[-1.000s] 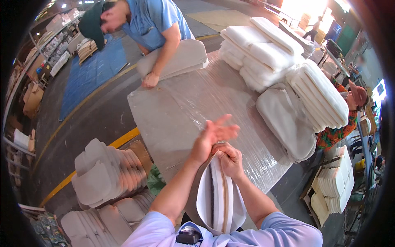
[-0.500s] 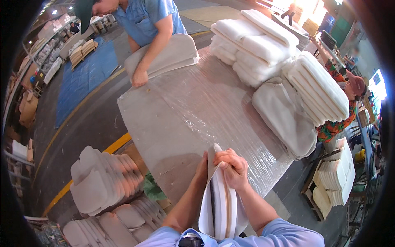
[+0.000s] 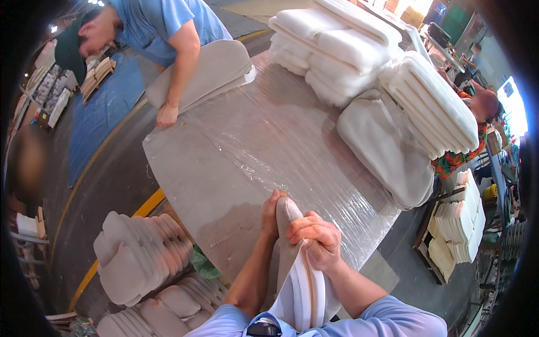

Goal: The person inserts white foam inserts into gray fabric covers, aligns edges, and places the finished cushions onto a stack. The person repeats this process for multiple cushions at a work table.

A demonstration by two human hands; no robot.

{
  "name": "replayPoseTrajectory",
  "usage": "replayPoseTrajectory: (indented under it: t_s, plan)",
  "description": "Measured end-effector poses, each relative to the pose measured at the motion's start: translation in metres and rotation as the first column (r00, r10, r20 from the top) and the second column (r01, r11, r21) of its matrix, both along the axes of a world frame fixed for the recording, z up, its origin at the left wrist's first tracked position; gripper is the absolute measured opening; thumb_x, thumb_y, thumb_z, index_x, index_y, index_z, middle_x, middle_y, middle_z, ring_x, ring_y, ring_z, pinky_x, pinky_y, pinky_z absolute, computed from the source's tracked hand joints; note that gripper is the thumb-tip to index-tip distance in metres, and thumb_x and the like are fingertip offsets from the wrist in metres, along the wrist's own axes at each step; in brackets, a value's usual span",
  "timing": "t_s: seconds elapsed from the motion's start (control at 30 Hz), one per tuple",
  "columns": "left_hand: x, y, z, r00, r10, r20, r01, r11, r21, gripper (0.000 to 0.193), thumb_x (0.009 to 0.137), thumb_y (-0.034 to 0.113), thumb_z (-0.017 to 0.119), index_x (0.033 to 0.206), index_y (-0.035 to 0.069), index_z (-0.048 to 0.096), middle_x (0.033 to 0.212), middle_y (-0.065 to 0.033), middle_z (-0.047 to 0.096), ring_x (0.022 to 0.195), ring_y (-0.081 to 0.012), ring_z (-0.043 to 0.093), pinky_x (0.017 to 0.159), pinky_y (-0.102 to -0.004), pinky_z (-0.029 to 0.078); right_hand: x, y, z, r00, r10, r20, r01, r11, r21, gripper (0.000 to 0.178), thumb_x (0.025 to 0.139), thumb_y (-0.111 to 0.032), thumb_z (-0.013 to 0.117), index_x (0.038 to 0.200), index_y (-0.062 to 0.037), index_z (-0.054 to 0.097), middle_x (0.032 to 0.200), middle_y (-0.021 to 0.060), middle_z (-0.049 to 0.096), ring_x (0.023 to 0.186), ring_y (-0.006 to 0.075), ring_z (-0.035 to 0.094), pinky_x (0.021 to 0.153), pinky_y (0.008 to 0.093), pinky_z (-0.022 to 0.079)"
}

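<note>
Upright against my body stands a seat cushion (image 3: 289, 297) in a light grey fabric cover, with a tan zipper strip (image 3: 311, 283) running along its edge. My right hand (image 3: 315, 238) is closed on the cover near the cushion's far end, fingers curled over the fabric. On the other side of that end, my left hand (image 3: 272, 216) presses along the cover; most of its fingers are hidden behind the fabric. Both hands are over the near edge of the plastic-wrapped table (image 3: 258, 140).
Across the table a co-worker in blue leans on a grey cushion (image 3: 205, 73). White padding (image 3: 342, 50) and a grey cushion (image 3: 387, 146) lie at the right. Stacked grey cushions (image 3: 135, 258) stand at lower left, and a loaded pallet (image 3: 455, 224) at right.
The dark gap along the cushion's left side is now covered by grey fabric. My left hand has moved slightly forward along the cover. The surroundings have shifted left and up in view.
</note>
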State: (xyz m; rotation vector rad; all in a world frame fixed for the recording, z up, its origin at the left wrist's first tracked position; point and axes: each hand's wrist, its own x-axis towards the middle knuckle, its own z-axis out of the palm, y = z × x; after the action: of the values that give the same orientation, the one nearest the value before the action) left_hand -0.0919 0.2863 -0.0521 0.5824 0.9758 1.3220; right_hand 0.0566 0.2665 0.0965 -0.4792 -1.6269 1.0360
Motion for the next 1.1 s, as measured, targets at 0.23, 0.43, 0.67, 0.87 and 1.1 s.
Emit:
replayPoseTrajectory:
  t_s: [0.23, 0.43, 0.67, 0.87, 1.1]
  plan:
    - [-0.004, 0.025, 0.055, 0.971, 0.018, -0.239, 0.049, 0.962, 0.269, 0.060, 0.115, 0.050, 0.033, 0.090, 0.007, 0.067, 0.081, -0.0024, 0.064, 0.080, -0.0132, 0.059, 0.076, -0.0307, 0.048, -0.001, 0.020, -0.025, 0.992, -0.044, 0.116, 0.057, 0.992, -0.112, 0.022, 0.103, -0.023, 0.069, 0.095, -0.0033, 0.076, 0.097, 0.0098, 0.078, 0.089, 0.0247, 0.072, 0.083, 0.0378, 0.052]
    - [-0.014, 0.046, 0.082, 0.997, 0.073, 0.013, -0.074, 0.982, 0.173, 0.064, 0.114, 0.059, 0.032, 0.132, 0.006, 0.062, 0.118, -0.0067, 0.066, 0.108, -0.0206, 0.063, 0.095, -0.0365, 0.051, -0.003, 0.040, -0.018, 0.980, 0.195, 0.032, -0.177, 0.941, -0.290, 0.023, 0.105, -0.024, 0.068, 0.103, -0.0029, 0.078, 0.112, 0.0080, 0.078, 0.092, 0.0179, 0.068, 0.084, 0.0331, 0.053]
    - [-0.034, 0.053, 0.067, 0.968, 0.206, 0.142, -0.201, 0.978, -0.051, 0.080, 0.108, 0.072, 0.035, 0.160, 0.012, 0.043, 0.155, -0.0114, 0.047, 0.143, -0.0281, 0.045, 0.119, -0.0449, 0.034, -0.031, 0.153, 0.006, 0.997, 0.080, 0.023, -0.042, 0.720, -0.693, 0.072, 0.111, -0.067, 0.036, 0.150, -0.0105, 0.058, 0.130, 0.0109, 0.070, 0.107, 0.0200, 0.063, 0.097, 0.0393, 0.051]
    - [-0.024, 0.068, 0.067, 0.984, 0.155, -0.091, -0.136, 0.973, 0.187, 0.095, 0.104, 0.080, 0.035, 0.171, 0.013, 0.024, 0.170, -0.0105, 0.033, 0.156, -0.0231, 0.030, 0.125, -0.0388, 0.024, -0.087, 0.146, -0.027, 0.962, 0.220, 0.162, -0.019, 0.648, -0.762, 0.084, 0.106, -0.079, 0.023, 0.163, -0.0208, 0.043, 0.140, 0.0072, 0.060, 0.124, 0.0209, 0.055, 0.109, 0.0479, 0.044]
    - [-0.012, 0.072, 0.064, 0.992, 0.122, -0.017, -0.121, 0.990, 0.069, 0.102, 0.103, 0.081, 0.038, 0.173, 0.011, 0.016, 0.176, -0.0149, 0.022, 0.162, -0.0270, 0.020, 0.129, -0.0411, 0.022, -0.078, 0.126, -0.039, 0.989, 0.137, 0.057, -0.063, 0.738, -0.672, 0.094, 0.101, -0.086, 0.024, 0.169, -0.0226, 0.032, 0.147, 0.0075, 0.052, 0.146, 0.0258, 0.043, 0.121, 0.0500, 0.032]
